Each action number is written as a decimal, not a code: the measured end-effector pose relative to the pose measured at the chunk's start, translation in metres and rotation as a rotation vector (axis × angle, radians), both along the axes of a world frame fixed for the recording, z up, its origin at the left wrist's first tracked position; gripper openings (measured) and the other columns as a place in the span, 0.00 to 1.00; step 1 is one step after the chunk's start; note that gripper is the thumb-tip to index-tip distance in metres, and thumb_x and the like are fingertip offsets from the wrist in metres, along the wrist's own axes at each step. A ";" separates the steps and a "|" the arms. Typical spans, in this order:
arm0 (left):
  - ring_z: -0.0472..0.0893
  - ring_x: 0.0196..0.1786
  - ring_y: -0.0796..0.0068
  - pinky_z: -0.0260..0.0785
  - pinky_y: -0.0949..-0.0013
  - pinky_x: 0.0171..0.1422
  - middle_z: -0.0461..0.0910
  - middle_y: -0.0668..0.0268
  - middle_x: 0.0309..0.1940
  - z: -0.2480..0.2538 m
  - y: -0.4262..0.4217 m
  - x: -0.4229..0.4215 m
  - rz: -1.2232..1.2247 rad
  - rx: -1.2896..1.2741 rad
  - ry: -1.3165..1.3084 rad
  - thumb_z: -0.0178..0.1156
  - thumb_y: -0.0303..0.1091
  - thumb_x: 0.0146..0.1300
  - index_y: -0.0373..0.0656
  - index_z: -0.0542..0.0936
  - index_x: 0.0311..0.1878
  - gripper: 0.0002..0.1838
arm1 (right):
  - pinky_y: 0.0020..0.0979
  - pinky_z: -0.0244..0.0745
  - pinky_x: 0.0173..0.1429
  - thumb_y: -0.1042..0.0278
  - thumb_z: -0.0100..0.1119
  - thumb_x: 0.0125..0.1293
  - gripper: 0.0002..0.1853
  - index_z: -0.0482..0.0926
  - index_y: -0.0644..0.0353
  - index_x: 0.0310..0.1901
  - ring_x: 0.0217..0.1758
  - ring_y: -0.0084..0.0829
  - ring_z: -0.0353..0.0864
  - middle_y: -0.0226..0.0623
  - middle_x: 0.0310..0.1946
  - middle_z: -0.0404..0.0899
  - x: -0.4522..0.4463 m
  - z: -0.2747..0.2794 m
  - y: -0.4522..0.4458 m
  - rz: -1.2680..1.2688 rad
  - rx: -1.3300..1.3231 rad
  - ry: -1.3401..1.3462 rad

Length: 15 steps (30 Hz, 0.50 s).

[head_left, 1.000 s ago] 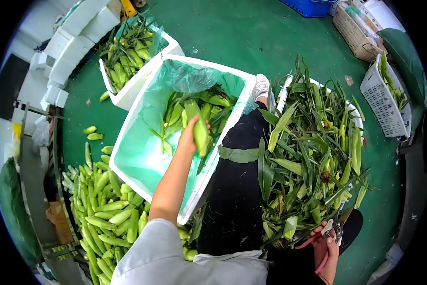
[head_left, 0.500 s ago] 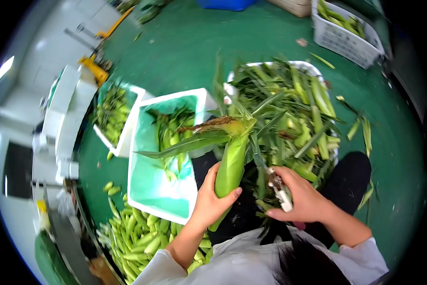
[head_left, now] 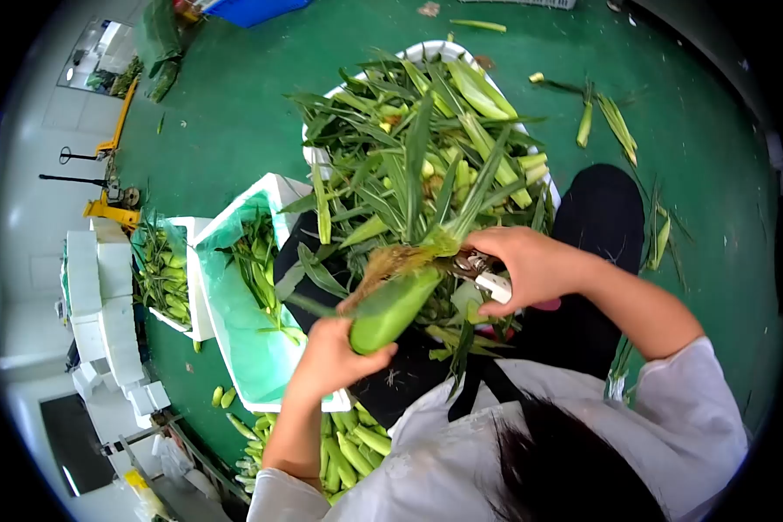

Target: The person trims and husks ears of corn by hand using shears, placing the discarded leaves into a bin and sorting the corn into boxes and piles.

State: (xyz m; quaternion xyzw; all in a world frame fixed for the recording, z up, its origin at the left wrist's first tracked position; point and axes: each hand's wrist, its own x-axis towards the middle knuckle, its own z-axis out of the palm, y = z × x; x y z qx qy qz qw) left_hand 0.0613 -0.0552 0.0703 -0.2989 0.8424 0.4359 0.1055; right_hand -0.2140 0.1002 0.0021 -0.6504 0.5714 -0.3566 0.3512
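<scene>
My left hand (head_left: 330, 358) is wrapped round the lower part of a green ear of corn (head_left: 398, 306), which lies tilted with its brown silk and leafy tip away from me. In my right hand (head_left: 530, 265) are pruning shears (head_left: 492, 284) with a white handle. Their metal end meets the corn where the husk leaves spread out; whether the blades are closed I cannot tell. Just beyond both hands, cut husks and leaves (head_left: 400, 174) heap over a white basket (head_left: 315, 157) between my legs.
To the left stands a white foam box (head_left: 243, 348) with a green liner and some corn, a second foam box (head_left: 201, 326) beside it. Green ears of corn (head_left: 352, 452) are piled near my left elbow. Husk scraps (head_left: 618, 130) lie on the green floor. A yellow pallet jack (head_left: 113, 209) stands far left.
The ear of corn has tipped over from nearly upright and come lower and left with my left hand. The shears have moved up against its leafy end. The view has turned.
</scene>
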 end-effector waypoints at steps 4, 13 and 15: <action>0.79 0.49 0.68 0.72 0.68 0.55 0.80 0.57 0.48 -0.014 -0.007 0.000 0.308 0.404 0.197 0.73 0.46 0.48 0.32 0.72 0.62 0.41 | 0.24 0.75 0.34 0.64 0.70 0.61 0.16 0.78 0.63 0.45 0.28 0.20 0.78 0.31 0.31 0.81 0.013 0.012 0.020 -0.121 0.532 -0.892; 0.76 0.57 0.59 0.71 0.50 0.65 0.75 0.56 0.51 -0.037 -0.004 -0.079 0.860 0.590 0.965 0.67 0.43 0.63 0.37 0.64 0.62 0.32 | 0.28 0.68 0.59 0.62 0.68 0.61 0.35 0.64 0.62 0.67 0.54 0.23 0.72 0.32 0.50 0.73 0.071 0.022 0.059 -0.107 0.598 -1.254; 0.76 0.58 0.62 0.71 0.58 0.64 0.75 0.55 0.53 -0.033 -0.001 -0.093 0.933 0.608 1.056 0.66 0.38 0.65 0.36 0.68 0.60 0.26 | 0.27 0.67 0.59 0.59 0.68 0.62 0.36 0.63 0.62 0.67 0.53 0.22 0.71 0.30 0.49 0.72 0.079 0.025 0.055 -0.221 0.652 -1.288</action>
